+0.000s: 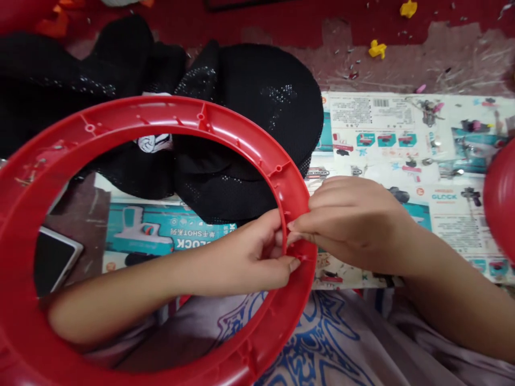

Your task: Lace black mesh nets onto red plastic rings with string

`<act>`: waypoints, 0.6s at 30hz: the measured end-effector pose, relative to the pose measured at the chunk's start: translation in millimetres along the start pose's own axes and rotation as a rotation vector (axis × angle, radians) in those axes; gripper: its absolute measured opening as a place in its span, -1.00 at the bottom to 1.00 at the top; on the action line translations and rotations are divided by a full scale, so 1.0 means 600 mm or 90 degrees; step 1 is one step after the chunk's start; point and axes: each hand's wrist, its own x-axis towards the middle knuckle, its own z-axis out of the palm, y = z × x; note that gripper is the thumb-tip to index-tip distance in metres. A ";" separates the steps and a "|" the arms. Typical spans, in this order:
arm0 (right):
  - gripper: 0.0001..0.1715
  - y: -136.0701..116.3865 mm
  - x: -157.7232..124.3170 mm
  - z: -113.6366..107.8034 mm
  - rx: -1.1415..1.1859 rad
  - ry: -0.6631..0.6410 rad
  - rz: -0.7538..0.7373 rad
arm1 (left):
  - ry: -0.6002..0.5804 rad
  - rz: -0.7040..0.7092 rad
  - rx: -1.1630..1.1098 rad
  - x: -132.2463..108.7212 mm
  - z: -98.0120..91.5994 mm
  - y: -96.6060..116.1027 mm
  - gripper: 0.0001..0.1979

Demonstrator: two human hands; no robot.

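Observation:
A large red plastic ring (295,187), its ribbed hollow side facing me, fills the left and middle of the head view. My left arm passes through its opening. With fingers behind the inner rim and thumb on the channel, my left hand (267,257) grips the ring's right side. My right hand (354,214) is closed in a pinch over that same stretch of the channel, fingertips close to the left hand's. Whatever sits between those fingertips is hidden or too small to name. Small metallic bits (32,172) lie in the channel at the far left.
Behind the ring lies black fabric (257,107) with shiny dots. Printed cardboard (374,115) covers the surface, with small loose parts on it. Yellow pieces (377,49) lie farther back. A dark flat device (56,257) is at left; a red rounded object (501,201) is at right.

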 end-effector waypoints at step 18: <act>-0.76 0.012 0.000 -0.004 -0.064 0.101 -0.025 | 0.073 0.026 0.045 0.000 -0.002 -0.001 -0.58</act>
